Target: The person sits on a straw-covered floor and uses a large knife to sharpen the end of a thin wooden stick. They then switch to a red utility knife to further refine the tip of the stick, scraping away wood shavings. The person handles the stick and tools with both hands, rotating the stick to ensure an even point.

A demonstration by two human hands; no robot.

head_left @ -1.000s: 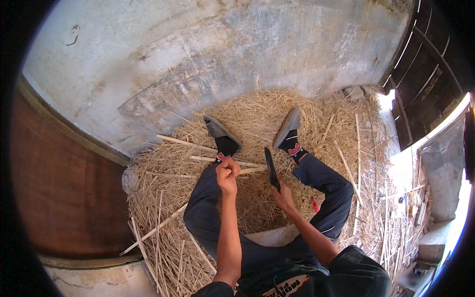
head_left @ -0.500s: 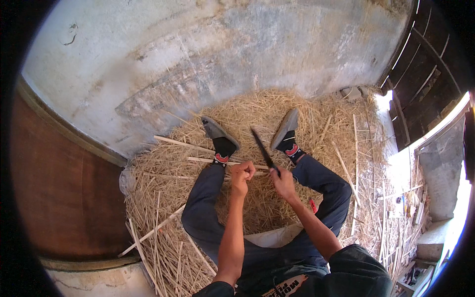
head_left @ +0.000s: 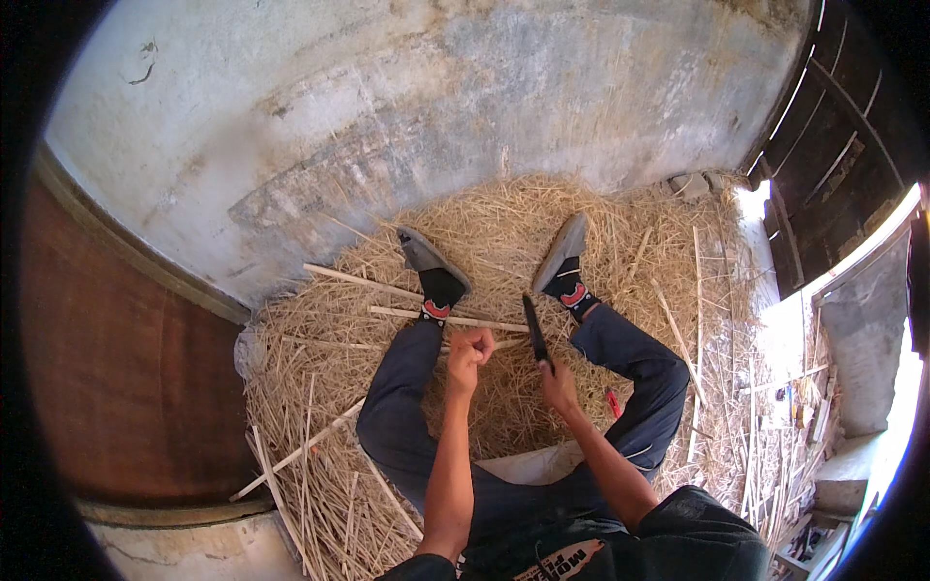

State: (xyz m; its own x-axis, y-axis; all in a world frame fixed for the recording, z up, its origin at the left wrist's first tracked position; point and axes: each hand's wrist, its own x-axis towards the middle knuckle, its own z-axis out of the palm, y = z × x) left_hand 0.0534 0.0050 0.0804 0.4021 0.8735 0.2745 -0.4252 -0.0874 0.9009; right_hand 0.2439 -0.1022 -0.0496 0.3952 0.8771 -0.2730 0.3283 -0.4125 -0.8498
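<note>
My right hand (head_left: 559, 389) is closed round the handle of a dark-bladed knife (head_left: 535, 329), its blade pointing away from me between my shins. Left of it, my left hand (head_left: 468, 352) is closed, thumb and fingers pressed together. What it holds, if anything, cannot be made out. A pale wooden strip (head_left: 446, 319) lies just beyond the left hand, passing under the knife in view. The knife and the left hand are apart.
Straw-like shavings (head_left: 504, 213) cover the floor around my feet, with long pale strips (head_left: 334, 434) scattered at both sides. A small red object (head_left: 613, 403) lies by my right thigh. Ahead stands a stained wall (head_left: 407, 116); a brown panel (head_left: 136, 358) is at the left.
My right hand has drawn the knife back toward me and slightly right, and its blade now points more straight ahead. The left hand has moved slightly closer to me.
</note>
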